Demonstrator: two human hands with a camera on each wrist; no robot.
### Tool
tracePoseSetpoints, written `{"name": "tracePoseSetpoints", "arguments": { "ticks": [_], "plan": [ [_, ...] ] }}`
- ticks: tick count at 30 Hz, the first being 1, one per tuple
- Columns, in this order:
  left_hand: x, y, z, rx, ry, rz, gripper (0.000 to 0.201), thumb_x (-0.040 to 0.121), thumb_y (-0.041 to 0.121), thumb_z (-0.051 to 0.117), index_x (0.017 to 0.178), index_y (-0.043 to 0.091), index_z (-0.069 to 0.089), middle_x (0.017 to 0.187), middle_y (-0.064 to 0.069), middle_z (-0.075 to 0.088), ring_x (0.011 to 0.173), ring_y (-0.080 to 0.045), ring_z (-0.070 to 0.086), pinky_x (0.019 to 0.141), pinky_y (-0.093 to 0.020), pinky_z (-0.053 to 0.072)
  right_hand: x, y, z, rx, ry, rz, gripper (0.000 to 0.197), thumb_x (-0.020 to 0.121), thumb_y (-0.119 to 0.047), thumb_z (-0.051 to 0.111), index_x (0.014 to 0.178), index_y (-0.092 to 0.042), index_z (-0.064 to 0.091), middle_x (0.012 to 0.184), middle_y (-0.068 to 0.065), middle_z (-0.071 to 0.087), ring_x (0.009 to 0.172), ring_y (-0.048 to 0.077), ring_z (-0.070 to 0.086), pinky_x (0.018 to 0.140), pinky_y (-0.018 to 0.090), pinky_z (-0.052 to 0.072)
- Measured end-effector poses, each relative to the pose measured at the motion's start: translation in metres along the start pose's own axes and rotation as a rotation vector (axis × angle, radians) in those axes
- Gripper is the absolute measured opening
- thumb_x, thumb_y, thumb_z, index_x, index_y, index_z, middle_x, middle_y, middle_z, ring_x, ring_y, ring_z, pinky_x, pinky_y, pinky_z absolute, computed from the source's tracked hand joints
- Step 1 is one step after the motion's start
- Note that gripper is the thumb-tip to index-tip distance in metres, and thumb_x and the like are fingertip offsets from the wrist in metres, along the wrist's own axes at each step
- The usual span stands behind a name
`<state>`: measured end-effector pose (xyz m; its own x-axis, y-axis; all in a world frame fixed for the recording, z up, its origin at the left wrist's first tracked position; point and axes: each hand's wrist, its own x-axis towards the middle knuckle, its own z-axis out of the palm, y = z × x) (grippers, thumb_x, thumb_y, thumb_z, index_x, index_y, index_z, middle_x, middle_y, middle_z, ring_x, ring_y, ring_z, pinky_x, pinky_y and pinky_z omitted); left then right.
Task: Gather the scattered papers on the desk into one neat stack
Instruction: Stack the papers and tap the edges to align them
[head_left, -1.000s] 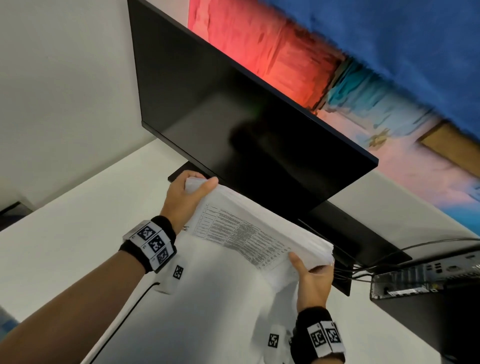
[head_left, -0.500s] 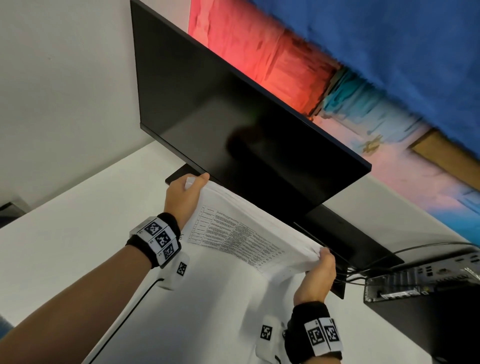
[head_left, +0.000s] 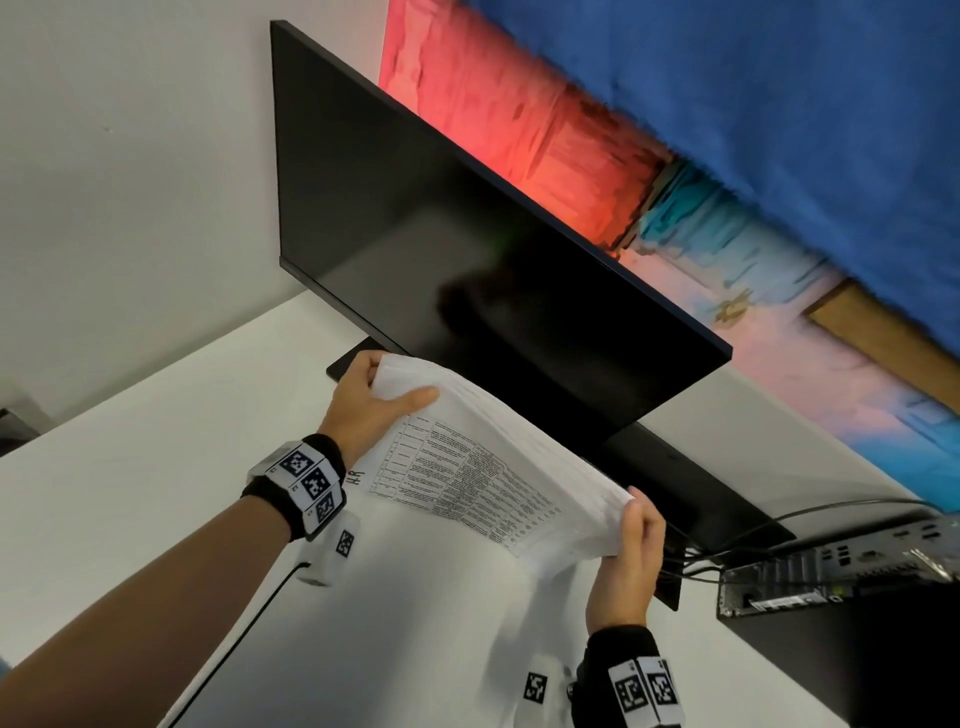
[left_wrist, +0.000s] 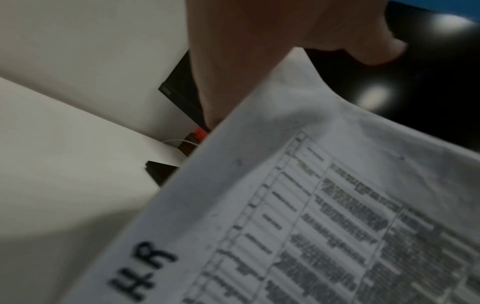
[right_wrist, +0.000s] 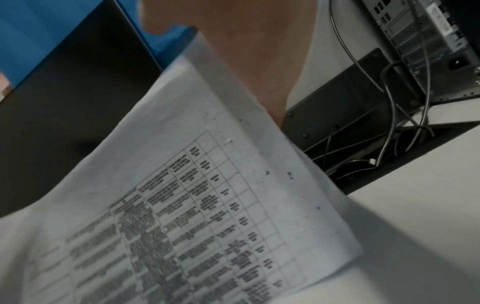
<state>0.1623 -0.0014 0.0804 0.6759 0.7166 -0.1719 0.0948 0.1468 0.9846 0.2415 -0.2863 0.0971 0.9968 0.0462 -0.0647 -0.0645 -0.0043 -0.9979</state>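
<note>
- The stack of papers (head_left: 498, 467) is held up off the white tabletop (head_left: 130, 493), just in front of the lower edge of the black monitor (head_left: 467, 270), tilted with its printed table facing the person.
- The left hand (head_left: 363, 410) grips the stack's left end, thumb lying across the top sheet; its other fingers are behind the paper and hidden.
- The right hand (head_left: 626, 561) clasps the right end, fingers curled round the edge; the thumb's place cannot be made out.
- The printed text is too blurred to read in any view; only the handwritten "HR" near the left margin is legible.
- Whether the stack's bottom edge touches the tabletop cannot be told.
- The monitor base (head_left: 691, 499) is mostly hidden behind the papers.
- A computer case (head_left: 841, 577) with cables (head_left: 831, 512) is cut off at the right edge.
- The left wrist view shows something small and red (left_wrist: 200, 132) behind the hand, too blurred to identify.
</note>
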Motion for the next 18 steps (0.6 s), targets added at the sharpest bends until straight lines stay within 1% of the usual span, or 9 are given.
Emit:
{"name": "tracePoseSetpoints", "arguments": {
  "ticks": [1,3,5,7,10,11,13,15,18],
  "plan": [
    [0.002,-0.007,-0.005,0.028,-0.035,-0.025,0.058,0.070,0.025,0.089,0.117,0.018,0.055,0.103,0.007,0.066,0.091,-0.009,0.066,0.074,-0.023,0.053,-0.001,0.005,-0.005,-0.026,-0.052,0.012,0.031,0.099,-0.018,0.056,0.130,-0.024,0.049,0.115,-0.001,0.060,0.102,0.014,0.061,0.078,0.020,0.055],
    [0.005,-0.022,-0.010,0.062,-0.093,-0.083,0.066,0.064,0.025,0.093,0.119,0.017,0.058,0.109,0.002,0.072,0.098,-0.016,0.070,0.082,-0.034,0.059,-0.002,0.014,-0.011,-0.114,-0.123,0.036,0.058,0.090,-0.004,0.067,0.139,-0.021,0.041,0.120,0.002,0.061,0.107,0.011,0.062,0.091,0.027,0.056],
    [0.003,-0.032,-0.007,0.054,-0.110,-0.093,0.058,0.066,0.023,0.092,0.117,0.016,0.065,0.110,-0.002,0.075,0.102,-0.022,0.072,0.090,-0.043,0.059,0.001,0.024,-0.011,-0.214,-0.155,0.082,0.079,0.078,-0.002,0.080,0.143,-0.020,0.039,0.123,0.001,0.062,0.112,0.013,0.062,0.098,0.035,0.052],
    [0.000,-0.035,0.002,0.026,-0.078,-0.067,0.049,0.073,0.019,0.087,0.117,0.012,0.067,0.110,-0.006,0.076,0.102,-0.024,0.073,0.091,-0.047,0.059,0.008,0.029,-0.009,-0.260,-0.124,0.130,0.071,0.079,-0.001,0.079,0.139,-0.015,0.044,0.123,0.005,0.063,0.115,0.021,0.062,0.094,0.035,0.052],
    [-0.003,-0.029,0.013,0.007,-0.072,-0.035,0.044,0.080,0.021,0.081,0.118,0.008,0.063,0.111,-0.009,0.074,0.101,-0.025,0.072,0.090,-0.049,0.059,0.021,0.021,-0.012,-0.224,-0.016,0.160,0.024,0.092,-0.003,0.065,0.114,-0.006,0.056,0.107,0.007,0.065,0.103,0.026,0.062,0.074,0.025,0.049],
    [-0.004,-0.026,0.014,0.012,-0.078,-0.020,0.043,0.081,0.022,0.081,0.117,0.009,0.063,0.110,-0.008,0.074,0.100,-0.024,0.072,0.089,-0.048,0.060,0.023,0.016,-0.015,-0.177,-0.003,0.143,0.024,0.093,-0.001,0.062,0.116,-0.007,0.057,0.107,0.006,0.065,0.100,0.023,0.063,0.073,0.022,0.047],
    [-0.004,-0.024,0.008,-0.013,-0.076,0.008,0.043,0.076,0.020,0.085,0.113,0.015,0.064,0.109,-0.005,0.074,0.099,-0.019,0.072,0.086,-0.039,0.061,0.025,0.013,-0.022,-0.073,-0.022,0.121,0.039,0.092,0.000,0.064,0.128,-0.012,0.055,0.114,0.004,0.067,0.102,0.018,0.064,0.076,0.024,0.049],
    [-0.008,-0.025,0.000,-0.024,-0.086,0.031,0.052,0.068,0.015,0.091,0.112,0.022,0.063,0.107,0.002,0.073,0.097,-0.012,0.070,0.082,-0.028,0.059,0.020,0.017,-0.024,-0.074,-0.054,0.149,0.047,0.087,-0.001,0.069,0.128,-0.020,0.056,0.115,0.002,0.067,0.105,0.018,0.063,0.078,0.027,0.048],
    [-0.012,-0.035,-0.001,-0.021,-0.146,-0.038,0.057,0.067,0.014,0.091,0.118,0.018,0.067,0.109,-0.001,0.076,0.101,-0.016,0.072,0.085,-0.030,0.060,0.011,0.035,-0.023,-0.187,-0.094,0.243,0.046,0.081,-0.004,0.075,0.124,-0.015,0.063,0.118,0.009,0.068,0.114,0.029,0.062,0.089,0.032,0.046]
  ]
}}
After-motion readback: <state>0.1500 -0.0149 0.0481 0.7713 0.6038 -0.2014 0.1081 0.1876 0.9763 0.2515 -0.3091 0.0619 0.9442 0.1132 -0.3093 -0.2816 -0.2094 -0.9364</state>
